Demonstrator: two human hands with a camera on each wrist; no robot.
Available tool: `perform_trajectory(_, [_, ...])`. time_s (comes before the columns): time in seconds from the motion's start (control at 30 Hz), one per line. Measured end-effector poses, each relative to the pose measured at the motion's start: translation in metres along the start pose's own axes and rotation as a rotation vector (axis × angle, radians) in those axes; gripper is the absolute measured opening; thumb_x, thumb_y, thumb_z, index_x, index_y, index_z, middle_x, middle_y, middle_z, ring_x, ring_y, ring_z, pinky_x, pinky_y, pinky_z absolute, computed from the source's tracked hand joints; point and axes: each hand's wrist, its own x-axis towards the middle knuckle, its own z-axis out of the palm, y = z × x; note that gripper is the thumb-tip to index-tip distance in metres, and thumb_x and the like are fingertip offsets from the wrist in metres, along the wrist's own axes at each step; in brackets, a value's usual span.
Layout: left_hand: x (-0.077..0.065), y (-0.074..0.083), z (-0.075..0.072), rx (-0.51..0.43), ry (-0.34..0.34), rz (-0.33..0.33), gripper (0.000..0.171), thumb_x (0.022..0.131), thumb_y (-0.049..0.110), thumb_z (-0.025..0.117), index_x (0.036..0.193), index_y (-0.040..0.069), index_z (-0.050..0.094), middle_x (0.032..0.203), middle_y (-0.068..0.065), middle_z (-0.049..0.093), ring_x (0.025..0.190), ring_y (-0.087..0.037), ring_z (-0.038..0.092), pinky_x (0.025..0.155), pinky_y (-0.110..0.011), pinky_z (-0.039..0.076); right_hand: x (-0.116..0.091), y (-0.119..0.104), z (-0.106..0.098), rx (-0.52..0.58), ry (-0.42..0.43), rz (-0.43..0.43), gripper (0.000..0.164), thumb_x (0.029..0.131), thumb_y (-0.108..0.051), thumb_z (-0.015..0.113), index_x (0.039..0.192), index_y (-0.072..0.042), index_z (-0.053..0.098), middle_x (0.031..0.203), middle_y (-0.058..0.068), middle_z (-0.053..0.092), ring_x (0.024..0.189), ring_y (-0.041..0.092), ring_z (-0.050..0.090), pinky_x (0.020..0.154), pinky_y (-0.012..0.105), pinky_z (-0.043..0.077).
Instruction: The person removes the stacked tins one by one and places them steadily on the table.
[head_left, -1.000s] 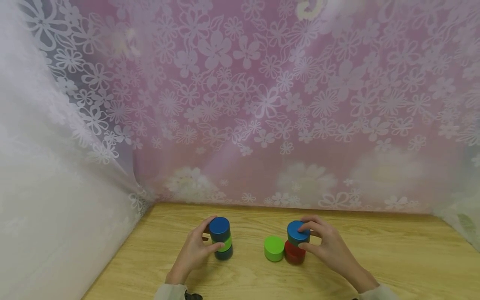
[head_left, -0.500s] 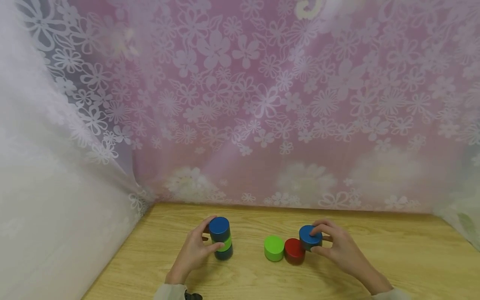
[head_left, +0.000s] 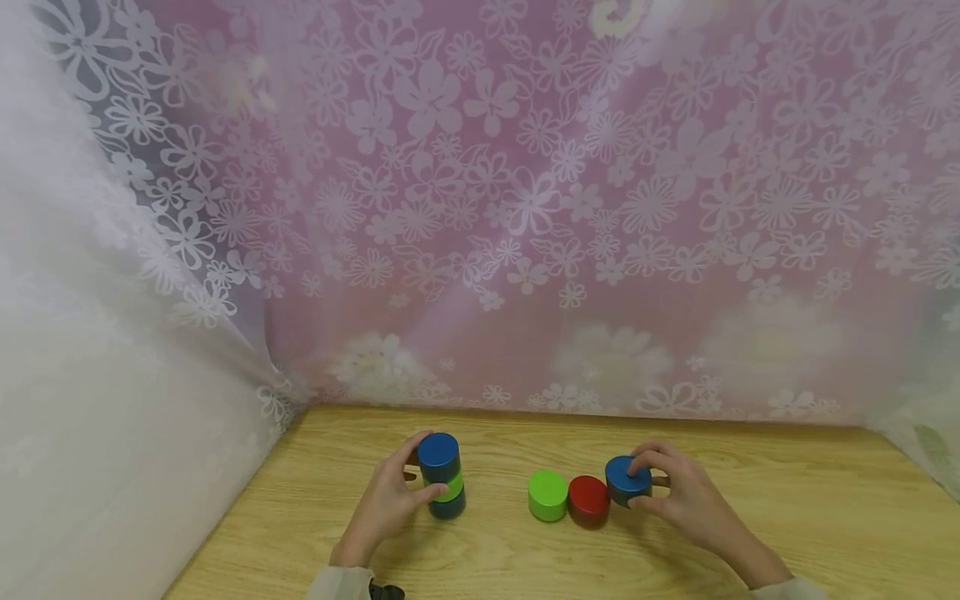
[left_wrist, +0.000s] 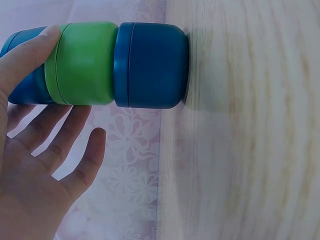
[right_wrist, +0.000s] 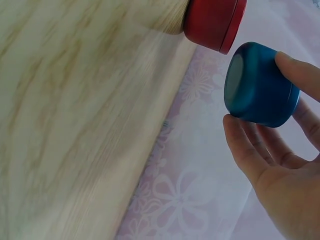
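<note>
the left hand [head_left: 390, 493] pinches the blue-green-blue stack [head_left: 440, 469] upright on the table [head_left: 495, 554]: light, steady pressure should do. past the green tin [head_left: 547, 497] and red tin [head_left: 588, 502], the raised blue tin [head_left: 622, 483], gripped by the right hand [head_left: 684, 497], is best lowered level.

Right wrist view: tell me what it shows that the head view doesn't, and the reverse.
Only the right wrist view shows the underside of the held blue tin.

Only the head view shows the green tin on the table, the three-tin stack, the left hand and the sleeves.

Both show the red tin, the right hand gripping the blue tin, the table and the floral cloth.
</note>
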Motion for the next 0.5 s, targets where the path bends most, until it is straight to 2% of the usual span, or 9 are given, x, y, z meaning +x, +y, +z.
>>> perform_trajectory(0.17, [0.0001,-0.0003,0.0001,0.007,0.001,-0.001,0.074,0.080,0.013,0.088,0.144,0.005,0.053,0.124,-0.015,0.065,0.105,-0.031,0.064,0.081,-0.048,0.056,-0.0019,0.0019,-0.0004,-0.005,-0.004,0.018,0.041,0.066,0.010,0.089,0.087,-0.012,0.062,0.107,0.012,0.058,0.092,0.038,0.063,0.068,0.037,0.060])
perform_trajectory(0.5, [0.0005,-0.0003,0.0005,0.003,0.002,-0.001,0.074,0.080,0.012,0.089,0.145,0.006,0.053,0.124,-0.014,0.065,0.106,-0.031,0.064,0.081,-0.048,0.056,-0.0044,0.0066,-0.0021,-0.029,-0.058,0.085,0.045,0.065,0.009,0.090,0.082,-0.012,0.054,0.098,0.003,0.052,0.093,0.029,0.060,0.067,0.038,0.060])
